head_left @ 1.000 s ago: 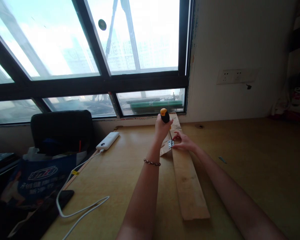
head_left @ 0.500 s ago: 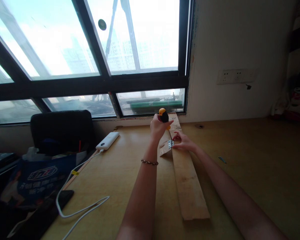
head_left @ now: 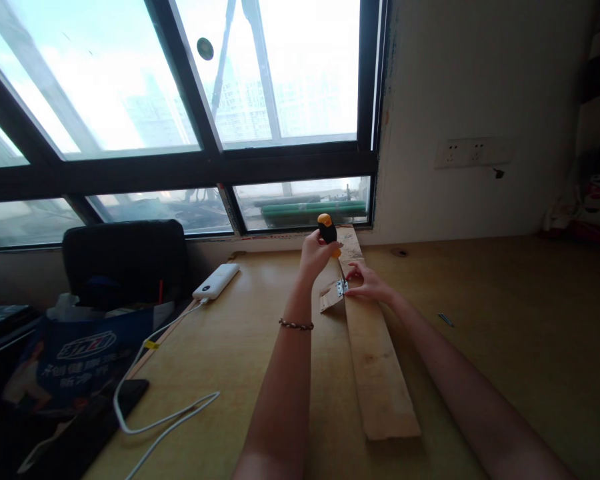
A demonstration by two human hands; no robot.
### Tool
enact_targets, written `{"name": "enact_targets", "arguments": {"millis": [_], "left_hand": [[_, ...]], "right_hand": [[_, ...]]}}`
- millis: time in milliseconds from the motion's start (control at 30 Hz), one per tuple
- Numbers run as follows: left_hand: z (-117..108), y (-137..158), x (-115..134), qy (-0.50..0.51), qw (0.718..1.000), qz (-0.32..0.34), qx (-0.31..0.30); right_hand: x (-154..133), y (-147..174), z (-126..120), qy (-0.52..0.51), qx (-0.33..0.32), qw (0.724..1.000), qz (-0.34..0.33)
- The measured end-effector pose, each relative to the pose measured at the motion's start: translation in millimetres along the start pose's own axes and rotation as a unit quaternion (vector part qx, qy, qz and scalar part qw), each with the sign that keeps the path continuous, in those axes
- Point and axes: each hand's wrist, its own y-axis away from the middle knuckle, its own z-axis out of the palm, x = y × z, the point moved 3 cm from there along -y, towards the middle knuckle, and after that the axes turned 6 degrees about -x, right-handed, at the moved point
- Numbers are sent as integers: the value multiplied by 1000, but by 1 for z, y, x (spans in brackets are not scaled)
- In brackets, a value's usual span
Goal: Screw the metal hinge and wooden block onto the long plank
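Observation:
My left hand [head_left: 318, 255] is closed around the black and yellow handle of a screwdriver [head_left: 327, 231]. Its shaft slants down to a silver metal hinge [head_left: 341, 287]. At the edge of a long wooden board [head_left: 375, 360], the hinge joins a small wooden piece [head_left: 331, 299] that tilts off to the left. My right hand [head_left: 367, 283] rests on the board, with thumb and forefinger pinching at the hinge beside the screwdriver tip. Any screw under the tip is too small to make out.
Two or so screws [head_left: 445, 319] lie on the table [head_left: 505, 373] right of my right forearm. On the left are a white power bank [head_left: 216, 281] with a white cable [head_left: 155, 430], a black chair [head_left: 125, 257] and a blue bag [head_left: 80, 357]. A window stands behind.
My left fingers have shifted around the screwdriver handle, baring more of it, and the wrist has moved slightly left. My right hand, the hinge and the board stay in place.

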Motion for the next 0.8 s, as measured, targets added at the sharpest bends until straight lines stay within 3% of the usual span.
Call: {"name": "enact_targets", "arguments": {"millis": [100, 333, 533, 667, 800], "left_hand": [[0, 0, -1, -66, 997, 12, 35], [3, 1, 1, -98, 994, 44, 19], [3, 3, 4, -101, 994, 14, 31], [4, 2, 4, -71, 997, 20, -8], [7, 2, 4, 23, 998, 11, -62]], "right_hand": [[0, 0, 0, 0, -1, 1000, 2], [-4, 0, 0, -11, 4, 1000, -7], [-3, 0, 0, -15, 1, 1000, -5], [-4, 0, 0, -20, 3, 1000, -9], [-4, 0, 1, -19, 7, 1000, -11]]}}
